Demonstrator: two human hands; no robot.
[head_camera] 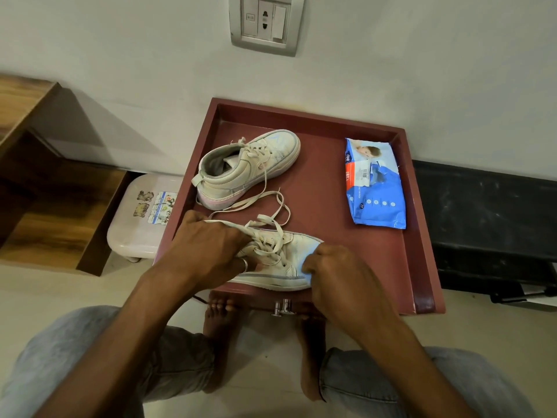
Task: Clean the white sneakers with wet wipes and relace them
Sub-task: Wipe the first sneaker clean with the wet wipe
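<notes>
Nearest to us are the hands. The left hand (211,251) grips the heel end of the near sneaker (283,260), its fingers curled over the collar and the loose lace (256,203) there. The right hand (334,273) has its fingers curled over the toe cap; whether a wipe is under them we cannot tell. The near sneaker lies in the maroon drawer (325,182) with its long axis left to right across us, heel at the left hand and toe at the right hand; so each hand holds one end. Behind the near sneaker, to the left, stands the second sneaker (250,164). Behind it to the right, well apart, lies the wet wipes pack (373,185). The pack is nearer to the right hand, so we judge that this hand should reach for it.
</notes>
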